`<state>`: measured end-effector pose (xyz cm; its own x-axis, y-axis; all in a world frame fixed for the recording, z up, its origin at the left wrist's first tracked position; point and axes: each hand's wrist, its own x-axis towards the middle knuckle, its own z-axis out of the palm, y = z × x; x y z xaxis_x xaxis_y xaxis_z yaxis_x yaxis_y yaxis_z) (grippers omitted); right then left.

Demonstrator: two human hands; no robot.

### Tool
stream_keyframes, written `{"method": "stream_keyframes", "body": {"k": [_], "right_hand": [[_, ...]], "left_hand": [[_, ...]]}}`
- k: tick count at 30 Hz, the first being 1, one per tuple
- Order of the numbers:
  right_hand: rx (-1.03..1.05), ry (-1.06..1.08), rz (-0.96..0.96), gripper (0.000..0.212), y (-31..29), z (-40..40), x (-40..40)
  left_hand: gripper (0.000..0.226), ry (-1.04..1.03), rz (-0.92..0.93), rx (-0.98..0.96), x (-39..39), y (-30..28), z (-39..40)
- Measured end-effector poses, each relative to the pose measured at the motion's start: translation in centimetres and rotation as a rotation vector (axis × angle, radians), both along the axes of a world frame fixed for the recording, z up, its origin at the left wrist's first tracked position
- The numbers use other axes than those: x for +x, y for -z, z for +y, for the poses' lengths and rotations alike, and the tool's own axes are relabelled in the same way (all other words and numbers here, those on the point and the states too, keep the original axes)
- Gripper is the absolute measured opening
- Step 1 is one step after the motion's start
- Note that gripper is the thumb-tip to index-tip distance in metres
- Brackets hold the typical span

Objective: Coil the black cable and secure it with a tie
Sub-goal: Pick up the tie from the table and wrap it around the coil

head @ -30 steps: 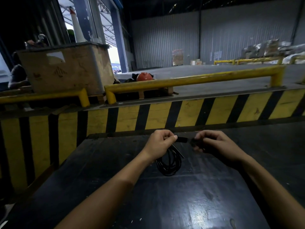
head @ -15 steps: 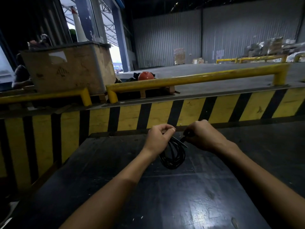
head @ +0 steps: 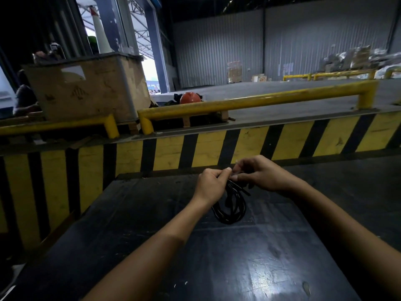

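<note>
Dark surface (head: 217, 268) in the near middle; coiled black cable (head: 231, 205) is held above it, centre. Top of coil is pinched by left hand (head: 211, 184); right hand (head: 263, 175) is pinched at the same spot, tie not discernible. Loops should be kept bunched while the tie is cinched. Cable: thin, glossy, several loops.
</note>
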<state>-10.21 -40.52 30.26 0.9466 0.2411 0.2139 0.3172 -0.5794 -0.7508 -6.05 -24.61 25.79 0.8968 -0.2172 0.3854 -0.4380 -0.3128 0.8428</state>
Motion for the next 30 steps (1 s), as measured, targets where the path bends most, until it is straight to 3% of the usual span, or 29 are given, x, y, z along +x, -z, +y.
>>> {"method": "stream_keyframes", "body": {"k": [7, 11, 13, 15, 17, 19, 30], "right_hand": [[0.134, 0.108, 0.069, 0.003, 1.7, 0.0, 0.1], [0.109, 0.097, 0.064, 0.022, 2.1, -0.2, -0.5], [0.016, 0.100, -0.020, 0.037, 2.0, 0.0, -1.4], [-0.222, 0.151, -0.215, 0.048, 2.4, 0.6, -2.5], [-0.450, 0.260, -0.491, 0.049, 3.5, 1.6, -3.4], [-0.556, 0.338, -0.631, 0.043, 4.5, 2.6, -4.0], [-0.628, 0.488, -0.565, 0.021, 6.5, 3.5, -2.5]], "left_hand": [[0.042, 0.041, 0.129, 0.003, 0.2, 0.6, -0.6], [0.045, 0.001, 0.170, 0.029, 0.4, 0.6, -0.7], [0.045, -0.009, 0.183, 0.042, 0.5, 0.5, -0.7], [0.043, -0.026, 0.187, 0.045, 0.6, 0.3, -0.7], [0.037, -0.047, 0.198, 0.024, 0.8, 0.1, -0.6], [0.034, -0.076, 0.208, 0.008, 1.1, 0.0, -0.8], [0.043, -0.217, 0.147, -0.035, 1.3, 0.2, -1.5]]}}
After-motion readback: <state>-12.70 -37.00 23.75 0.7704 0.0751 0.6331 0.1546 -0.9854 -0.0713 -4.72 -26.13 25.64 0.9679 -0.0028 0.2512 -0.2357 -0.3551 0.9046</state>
